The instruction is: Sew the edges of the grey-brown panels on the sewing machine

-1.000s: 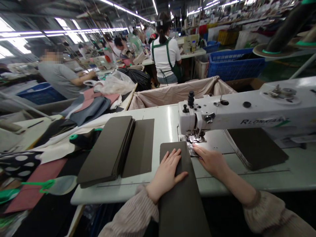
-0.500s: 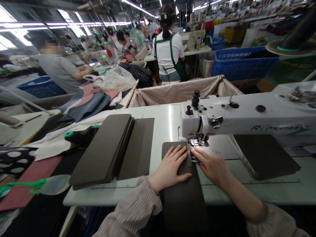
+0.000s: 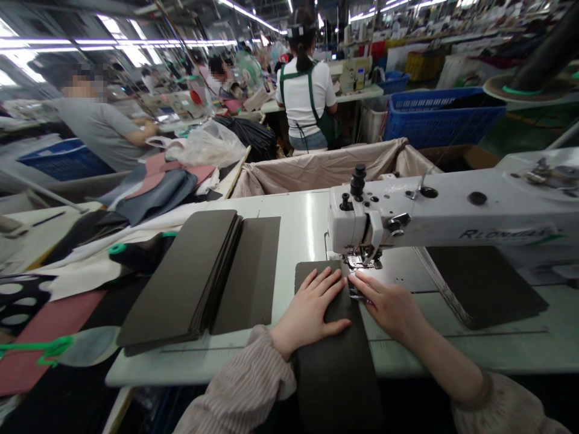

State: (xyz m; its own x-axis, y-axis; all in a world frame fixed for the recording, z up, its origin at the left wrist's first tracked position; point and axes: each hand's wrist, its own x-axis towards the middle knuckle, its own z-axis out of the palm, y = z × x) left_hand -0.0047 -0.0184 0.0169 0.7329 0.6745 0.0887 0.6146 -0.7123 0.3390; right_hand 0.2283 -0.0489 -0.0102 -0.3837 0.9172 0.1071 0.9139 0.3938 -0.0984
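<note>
Since a second ago, in the head view, the left grip (image 3: 313, 313) has shifted toward the right edge of the dark panel (image 3: 337, 371), so its fingertips lie just beside those of the right grip (image 3: 389, 301); half a second ago they already lay like this. Left fingers are spread flat on top of the panel, clasping nothing; right fingers stretch to its right edge, and whether they pinch it cannot be told. That panel lies on the pale surface (image 3: 298, 232), just left of the presser foot (image 3: 363, 261) of the white sewing machine (image 3: 446, 205), and runs past the front edge. Further left are a thick stack (image 3: 181, 277) and a flat piece (image 3: 251, 265); another stack (image 3: 491, 286) lies under the machine's arm. Behind stands a cloth-lined bin (image 3: 316, 175), with a blue basket (image 3: 443, 120) beyond. Beside the surface, at left, are a black spool (image 3: 141, 253), heaped cloth (image 3: 160, 196) and a plastic bag (image 3: 212, 146). Deeper in the room are a person in a green apron (image 3: 303, 99) and another in grey (image 3: 97, 135), beneath strip lights (image 3: 251, 17).
</note>
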